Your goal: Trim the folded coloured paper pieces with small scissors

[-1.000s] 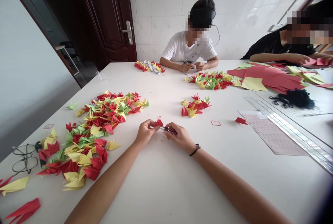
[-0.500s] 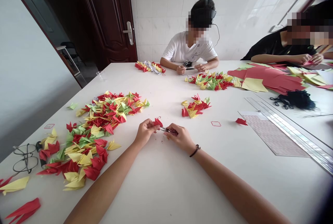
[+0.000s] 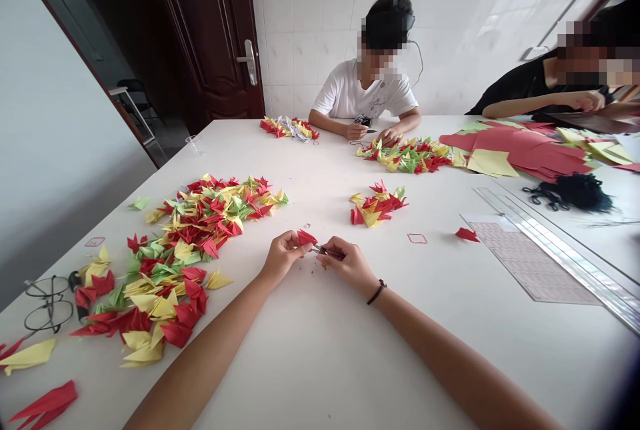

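- My L grip (image 3: 283, 258) pinches a small red folded paper piece (image 3: 305, 237).
- My R grip (image 3: 350, 265) pinches a thin metal tool (image 3: 326, 253), tip right by the paper.
- Both low over the white surface (image 3: 320, 350).

Pinching a matt red paper fold (image 3: 305, 237) in the left hand (image 3: 283, 258); gripping a shiny metal tool (image 3: 327, 253) in the right hand (image 3: 350, 267). Working over a smooth, glossy white table (image 3: 320, 363), facing matt paper heaps (image 3: 210, 213) by its left edge and a clear glossy plastic ruler (image 3: 560, 253) by its right edge.

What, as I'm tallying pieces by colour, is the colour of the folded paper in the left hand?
Red; the folded paper shows best in the head view.
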A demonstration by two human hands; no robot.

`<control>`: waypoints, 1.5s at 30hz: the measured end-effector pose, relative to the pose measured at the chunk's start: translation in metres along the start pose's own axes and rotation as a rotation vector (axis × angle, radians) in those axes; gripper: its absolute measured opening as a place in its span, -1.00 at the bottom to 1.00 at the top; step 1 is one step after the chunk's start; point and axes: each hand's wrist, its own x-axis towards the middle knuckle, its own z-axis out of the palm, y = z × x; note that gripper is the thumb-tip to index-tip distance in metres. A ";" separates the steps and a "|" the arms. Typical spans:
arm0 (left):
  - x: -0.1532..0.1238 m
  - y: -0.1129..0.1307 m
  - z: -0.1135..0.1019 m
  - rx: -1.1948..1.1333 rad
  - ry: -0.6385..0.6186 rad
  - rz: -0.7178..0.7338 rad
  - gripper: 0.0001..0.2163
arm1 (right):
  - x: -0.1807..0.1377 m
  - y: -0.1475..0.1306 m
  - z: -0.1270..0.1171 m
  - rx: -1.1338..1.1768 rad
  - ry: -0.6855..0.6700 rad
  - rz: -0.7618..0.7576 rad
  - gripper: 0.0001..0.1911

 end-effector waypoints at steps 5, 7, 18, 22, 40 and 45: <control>0.000 0.003 -0.003 -0.005 -0.033 -0.039 -0.85 | -0.001 0.000 0.000 0.136 -0.038 0.025 -0.77; 0.000 0.003 -0.004 -0.010 -0.048 -0.045 -0.85 | -0.001 0.000 0.000 0.185 -0.053 0.035 -0.76; 0.000 0.002 -0.005 -0.058 -0.033 -0.043 -0.84 | 0.000 -0.002 -0.002 0.284 -0.074 0.055 -0.72; 0.000 0.004 -0.006 -0.054 -0.056 -0.050 -0.83 | 0.000 -0.002 -0.001 0.284 -0.080 0.058 -0.71; 0.000 0.004 -0.004 0.004 -0.079 -0.034 -0.80 | 0.001 -0.001 -0.001 0.334 -0.090 0.085 -0.70; -0.001 0.004 -0.004 0.015 -0.104 -0.029 -0.79 | 0.002 0.000 -0.001 0.390 -0.083 0.089 -0.70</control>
